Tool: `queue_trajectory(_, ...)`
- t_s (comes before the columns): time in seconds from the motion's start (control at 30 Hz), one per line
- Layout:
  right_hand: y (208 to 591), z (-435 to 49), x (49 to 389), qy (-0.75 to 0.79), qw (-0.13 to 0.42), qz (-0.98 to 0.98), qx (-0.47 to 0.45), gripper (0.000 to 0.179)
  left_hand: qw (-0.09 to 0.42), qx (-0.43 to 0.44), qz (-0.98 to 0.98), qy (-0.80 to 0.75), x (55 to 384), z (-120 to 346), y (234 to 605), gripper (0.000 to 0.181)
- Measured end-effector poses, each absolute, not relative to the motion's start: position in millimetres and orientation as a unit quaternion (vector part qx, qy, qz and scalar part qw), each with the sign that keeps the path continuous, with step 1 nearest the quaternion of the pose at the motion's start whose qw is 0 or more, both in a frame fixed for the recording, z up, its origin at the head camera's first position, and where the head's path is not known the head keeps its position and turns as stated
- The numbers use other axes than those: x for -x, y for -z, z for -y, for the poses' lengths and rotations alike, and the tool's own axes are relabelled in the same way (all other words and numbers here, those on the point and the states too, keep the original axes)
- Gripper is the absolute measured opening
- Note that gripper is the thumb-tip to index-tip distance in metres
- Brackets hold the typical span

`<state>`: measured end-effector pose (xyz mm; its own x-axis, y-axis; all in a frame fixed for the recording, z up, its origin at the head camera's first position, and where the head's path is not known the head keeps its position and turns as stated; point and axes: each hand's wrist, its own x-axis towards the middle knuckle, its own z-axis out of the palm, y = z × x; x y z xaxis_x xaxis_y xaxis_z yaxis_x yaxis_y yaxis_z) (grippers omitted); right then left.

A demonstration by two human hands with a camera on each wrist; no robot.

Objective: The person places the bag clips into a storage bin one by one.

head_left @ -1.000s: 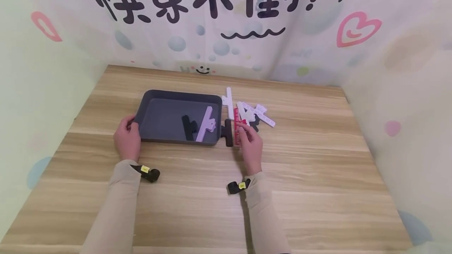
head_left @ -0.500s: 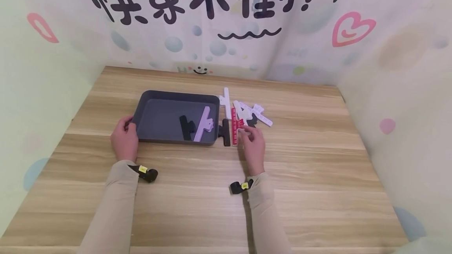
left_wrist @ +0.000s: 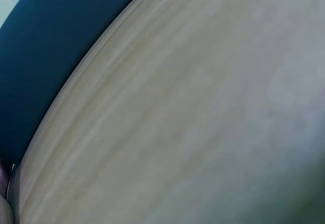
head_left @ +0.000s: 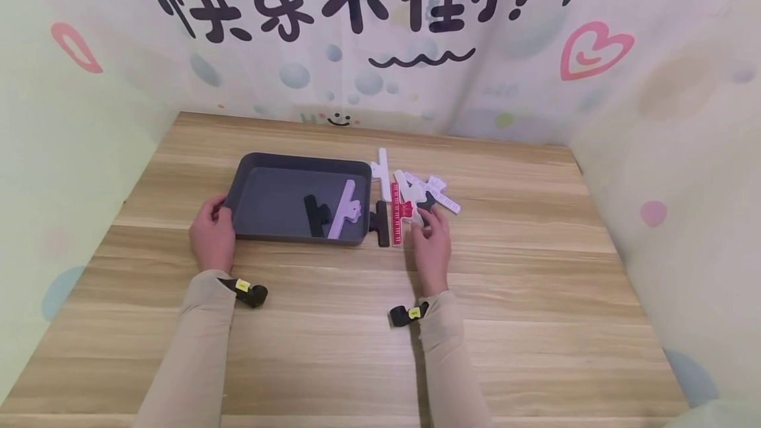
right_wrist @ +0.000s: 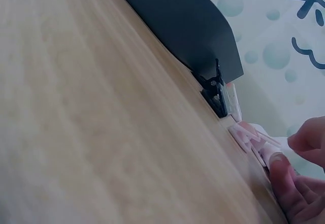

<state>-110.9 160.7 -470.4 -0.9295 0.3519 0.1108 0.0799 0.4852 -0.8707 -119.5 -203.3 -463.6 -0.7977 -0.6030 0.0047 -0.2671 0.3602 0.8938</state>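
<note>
My left hand [head_left: 212, 236] grips the left edge of a dark grey tray [head_left: 297, 239], its thumb by the near corner. Inside the tray lie a black clip [head_left: 317, 215] and a lilac clip [head_left: 343, 210]. A red bulldog clip [head_left: 396, 213] with a ruler-like bar rests on the table to the tray's right. Just beyond it, my right hand [head_left: 433, 246] reaches to a white clip [head_left: 407, 185], with thumb and forefinger slightly apart at the handle in the right wrist view. A brown-black clip [head_left: 382, 223] lies between the tray and the red clip.
Another white clip [head_left: 383, 174] lies against the tray's right side. A lilac ruler-marked clip [head_left: 436, 193] and a dark clip [head_left: 426, 201] overlap behind my right hand. The wooden table [head_left: 523, 269] meets a printed cloth wall [head_left: 511, 91] at the back.
My right hand has let go of the red clip, which stays beside the brown-black one, and has moved slightly right to the white clip. The left hand keeps its grip on the tray.
</note>
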Motion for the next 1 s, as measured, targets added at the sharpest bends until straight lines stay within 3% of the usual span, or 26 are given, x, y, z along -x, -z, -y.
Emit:
queue_trajectory(0.5,469.6,-162.2,112.1,-0.487,0.102,0.854,0.151,0.03,0.168,-0.269,0.808,0.497,119.4,202.4,462.4,0.034)
queue_trajectory(1.0,466.4,-161.6,112.0,-0.476,0.105,0.861,0.145,0.025,0.172,-0.27,0.806,0.497,119.8,202.7,464.0,0.034)
